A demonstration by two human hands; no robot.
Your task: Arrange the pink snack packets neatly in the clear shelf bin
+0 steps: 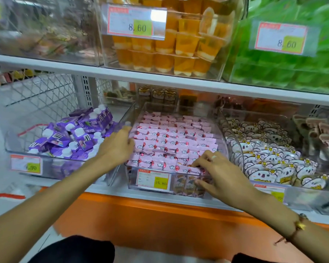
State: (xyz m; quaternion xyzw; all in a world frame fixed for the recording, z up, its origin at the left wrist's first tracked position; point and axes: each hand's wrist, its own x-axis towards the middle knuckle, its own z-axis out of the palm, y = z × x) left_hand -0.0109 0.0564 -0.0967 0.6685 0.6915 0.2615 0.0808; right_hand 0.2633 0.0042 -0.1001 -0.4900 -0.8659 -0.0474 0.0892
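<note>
The lower white shelf (110, 189), edged in orange below, carries three clear bins side by side: a left bin (17, 149) of purple pouches, the clear shelf bin (133, 184) of pink snack packets (171, 141), and a right bin (234, 141) of what look like bear-faced packets.

pink packets (171, 141), white cloud print | purple pouches (72, 137), white caps | orange shelf edge (141, 211)

Left hand (116, 147) on bin (207, 111) wall; right hand (219, 174) pinching front pink packet (195, 170).
</note>
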